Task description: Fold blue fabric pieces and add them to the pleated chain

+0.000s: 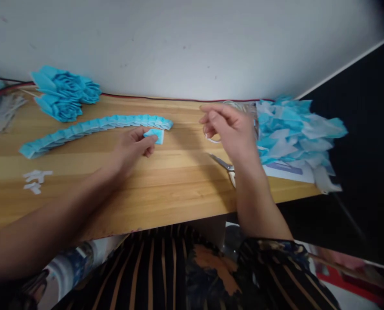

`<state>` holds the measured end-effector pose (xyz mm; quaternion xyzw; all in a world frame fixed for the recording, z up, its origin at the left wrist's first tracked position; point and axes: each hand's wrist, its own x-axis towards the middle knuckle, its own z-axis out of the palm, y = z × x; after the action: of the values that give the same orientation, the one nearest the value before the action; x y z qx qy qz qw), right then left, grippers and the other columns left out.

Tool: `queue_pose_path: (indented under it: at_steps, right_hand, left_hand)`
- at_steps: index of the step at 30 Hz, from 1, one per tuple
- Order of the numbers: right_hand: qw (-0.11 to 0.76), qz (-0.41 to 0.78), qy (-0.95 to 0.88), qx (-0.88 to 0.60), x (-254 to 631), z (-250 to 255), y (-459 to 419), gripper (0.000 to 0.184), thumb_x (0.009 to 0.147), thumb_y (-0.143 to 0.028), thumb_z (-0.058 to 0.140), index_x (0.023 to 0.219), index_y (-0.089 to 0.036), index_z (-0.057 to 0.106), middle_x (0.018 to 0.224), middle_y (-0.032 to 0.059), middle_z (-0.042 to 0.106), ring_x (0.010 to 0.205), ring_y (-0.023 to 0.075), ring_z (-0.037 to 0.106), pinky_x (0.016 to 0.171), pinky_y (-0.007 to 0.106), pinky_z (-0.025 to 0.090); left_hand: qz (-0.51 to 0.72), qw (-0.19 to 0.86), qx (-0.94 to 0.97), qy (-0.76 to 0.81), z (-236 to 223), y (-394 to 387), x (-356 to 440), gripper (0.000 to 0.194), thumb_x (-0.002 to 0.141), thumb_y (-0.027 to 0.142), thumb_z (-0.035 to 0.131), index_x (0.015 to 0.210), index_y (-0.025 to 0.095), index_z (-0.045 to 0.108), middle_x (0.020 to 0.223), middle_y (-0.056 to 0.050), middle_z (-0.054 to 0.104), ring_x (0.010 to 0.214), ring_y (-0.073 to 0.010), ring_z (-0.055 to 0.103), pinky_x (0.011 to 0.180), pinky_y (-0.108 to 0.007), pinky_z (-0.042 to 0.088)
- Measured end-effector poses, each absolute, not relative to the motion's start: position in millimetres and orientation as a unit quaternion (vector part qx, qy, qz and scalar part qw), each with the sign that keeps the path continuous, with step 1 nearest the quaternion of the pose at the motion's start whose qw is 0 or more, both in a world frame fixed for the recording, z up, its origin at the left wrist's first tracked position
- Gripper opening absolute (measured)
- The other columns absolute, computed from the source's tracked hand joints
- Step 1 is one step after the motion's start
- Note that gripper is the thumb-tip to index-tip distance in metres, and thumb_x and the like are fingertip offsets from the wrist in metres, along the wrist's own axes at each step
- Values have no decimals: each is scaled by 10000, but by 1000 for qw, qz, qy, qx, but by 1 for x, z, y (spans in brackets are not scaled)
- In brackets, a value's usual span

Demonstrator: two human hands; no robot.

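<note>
My left hand pinches a small folded blue piece, which looks like cloth or soft paper, between thumb and fingers. Just behind it a long curved row of overlapping folded blue pieces lies on the table. Raised to the right, my right hand has its fingers curled together; whether anything small is in them is hidden and blurred. Part of a white ring shows just below those fingers; I cannot tell whether they touch it. Scissors lie under my right wrist, their handles partly covered by the arm.
Blue fabric-like roses stand at the back left by the wall. White scraps lie front left. A heap of loose blue and white pieces fills the right end of the wooden table. A red-black cable runs along the wall.
</note>
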<state>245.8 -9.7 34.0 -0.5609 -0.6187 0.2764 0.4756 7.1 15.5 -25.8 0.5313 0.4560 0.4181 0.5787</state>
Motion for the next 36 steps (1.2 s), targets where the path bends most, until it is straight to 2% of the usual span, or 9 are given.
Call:
queue_pose_path:
  at_steps: [5,10,13,19,24,29,36]
  right_hand:
    - [432,215,-629,-610,290,40,-44,214,939,-325,647,1042,-207,792,849,24,733,685,139,642,611,294,515]
    - [293,96,-679,-666,318,2,-74,187,910,-222,642,1008,-216,801,965,65,792,853,225,703,766,385,534]
    - [252,62,-686,-680,319,-14,-85,162,922,-208,638,978,-220,789,945,64,786,836,223,693,761,371,509]
    - [256,40,-699,-667,308,-26,-87,147,945,-198,619,965,-207,764,929,73,763,829,210,668,744,332,470]
    - [273,20,-690,-670,305,-35,-82,138,927,-189,606,881,-198,735,845,66,742,790,209,645,734,329,443]
    - [290,29,-645,-707,304,-41,-78,135,912,-253,599,827,-204,691,787,54,724,710,200,619,691,330,412]
    - [369,102,-585,-715,302,-37,-79,182,907,-378,628,829,-219,672,776,29,742,676,186,625,670,322,435]
  left_hand:
    - [419,584,523,457,-19,13,10,149,790,237,689,719,182,571,578,25,572,519,-91,483,537,-233,391]
    - [422,580,528,456,-19,10,12,142,799,231,684,723,184,573,597,17,578,531,-97,490,538,-243,394]
    - [419,582,528,455,-21,9,12,141,798,250,693,736,183,587,609,17,579,538,-97,493,541,-240,400]
    - [416,592,518,456,-21,8,14,143,787,238,694,717,182,583,596,23,572,528,-91,488,526,-225,396]
    - [414,588,529,450,-23,8,13,147,796,242,697,724,179,585,615,23,576,542,-88,499,536,-221,402]
    - [410,589,529,453,-21,6,13,164,780,260,706,718,183,575,612,22,571,534,-88,495,537,-229,395]
    - [389,622,512,447,-17,3,16,213,747,298,745,690,192,570,592,20,571,516,-93,493,519,-234,395]
